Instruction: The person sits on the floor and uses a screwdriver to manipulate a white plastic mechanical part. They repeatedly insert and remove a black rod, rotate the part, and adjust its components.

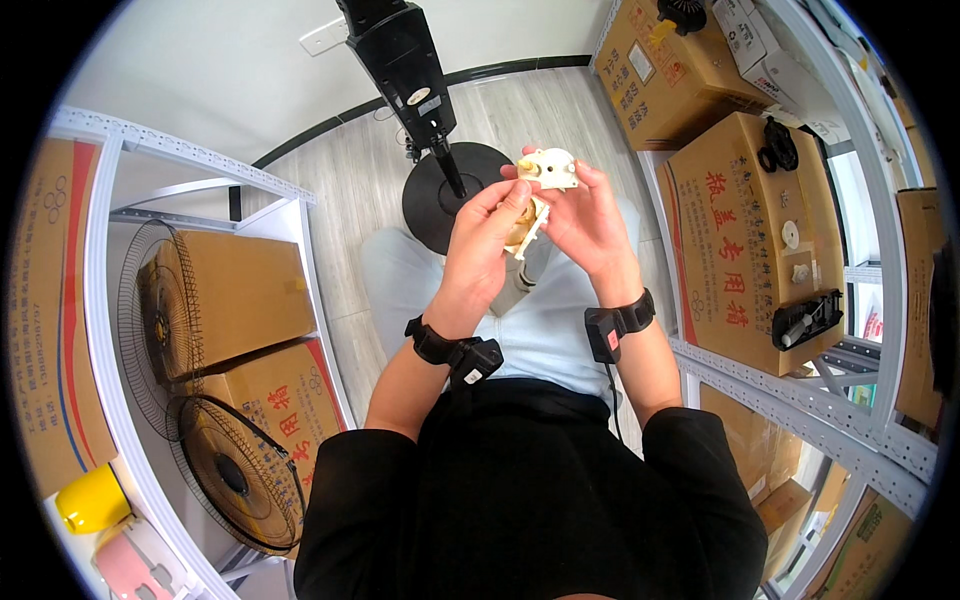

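Both my hands are raised in front of me over my lap, holding one small cream plastic motor part [547, 172] with a brass-coloured piece under it. My left hand [488, 240] grips it from the left and below, thumb against its side. My right hand [587, 222] holds its right side, fingers curled around the top. Each wrist wears a black band with a small box. Just beyond my hands stands a black fan stand with a round base [440, 195] and a tilted black column [400, 60].
On the left, a white metal shelf [100, 300] holds cardboard boxes and two wire fan grilles [235, 475]. The right-hand shelf [800, 390] carries cardboard boxes with small black and white fan parts on top. A yellow object [90, 500] lies lower left. Grey wood floor lies ahead.
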Action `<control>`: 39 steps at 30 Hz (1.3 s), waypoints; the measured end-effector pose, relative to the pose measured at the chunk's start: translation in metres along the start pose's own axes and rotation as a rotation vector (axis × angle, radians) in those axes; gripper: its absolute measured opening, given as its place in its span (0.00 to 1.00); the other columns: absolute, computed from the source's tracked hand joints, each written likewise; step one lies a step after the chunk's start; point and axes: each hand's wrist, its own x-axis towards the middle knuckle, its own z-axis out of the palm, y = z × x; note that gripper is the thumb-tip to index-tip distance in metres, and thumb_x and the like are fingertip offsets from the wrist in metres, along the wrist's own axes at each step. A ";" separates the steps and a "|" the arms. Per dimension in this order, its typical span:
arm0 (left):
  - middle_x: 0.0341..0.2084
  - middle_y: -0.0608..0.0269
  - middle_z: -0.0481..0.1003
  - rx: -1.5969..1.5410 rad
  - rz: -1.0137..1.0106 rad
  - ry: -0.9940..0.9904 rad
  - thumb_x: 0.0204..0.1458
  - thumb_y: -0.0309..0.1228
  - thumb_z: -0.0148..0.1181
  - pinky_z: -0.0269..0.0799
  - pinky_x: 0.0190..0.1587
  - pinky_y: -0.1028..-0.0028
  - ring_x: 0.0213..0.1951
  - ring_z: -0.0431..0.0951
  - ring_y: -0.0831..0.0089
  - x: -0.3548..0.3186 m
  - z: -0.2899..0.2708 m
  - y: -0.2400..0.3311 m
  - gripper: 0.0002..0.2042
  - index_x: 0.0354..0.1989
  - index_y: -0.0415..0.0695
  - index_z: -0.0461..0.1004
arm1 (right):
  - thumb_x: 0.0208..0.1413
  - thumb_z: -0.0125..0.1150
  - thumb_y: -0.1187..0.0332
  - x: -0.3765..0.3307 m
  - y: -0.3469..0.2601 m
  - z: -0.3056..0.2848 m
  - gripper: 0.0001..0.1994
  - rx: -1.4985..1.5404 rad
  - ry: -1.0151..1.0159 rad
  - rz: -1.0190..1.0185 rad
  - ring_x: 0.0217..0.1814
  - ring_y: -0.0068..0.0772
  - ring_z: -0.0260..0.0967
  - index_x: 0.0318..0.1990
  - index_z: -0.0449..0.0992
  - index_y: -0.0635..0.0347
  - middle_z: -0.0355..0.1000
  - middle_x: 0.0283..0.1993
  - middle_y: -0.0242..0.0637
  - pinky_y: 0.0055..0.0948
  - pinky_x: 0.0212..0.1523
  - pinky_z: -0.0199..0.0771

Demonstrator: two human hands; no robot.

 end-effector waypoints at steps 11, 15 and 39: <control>0.36 0.66 0.77 -0.008 0.038 0.036 0.59 0.35 0.56 0.70 0.39 0.80 0.37 0.75 0.82 -0.001 -0.002 0.002 0.14 0.45 0.37 0.74 | 0.62 0.47 0.55 -0.006 -0.007 0.010 0.24 -0.296 0.170 -0.140 0.55 0.30 0.67 0.60 0.64 0.62 0.69 0.55 0.39 0.30 0.57 0.66; 0.36 0.67 0.77 -0.005 0.024 0.017 0.59 0.36 0.56 0.70 0.40 0.80 0.38 0.75 0.82 -0.001 -0.004 0.002 0.13 0.44 0.39 0.75 | 0.65 0.43 0.57 -0.006 -0.009 0.014 0.23 -0.329 0.149 -0.151 0.57 0.32 0.67 0.59 0.64 0.65 0.69 0.55 0.42 0.32 0.59 0.65; 0.42 0.64 0.76 -0.035 -0.004 -0.035 0.60 0.36 0.54 0.69 0.45 0.79 0.42 0.74 0.81 -0.007 -0.003 0.008 0.14 0.45 0.37 0.74 | 0.49 0.66 0.69 -0.033 -0.023 0.045 0.22 -1.151 0.361 -0.634 0.59 0.43 0.67 0.53 0.70 0.60 0.69 0.55 0.46 0.36 0.56 0.68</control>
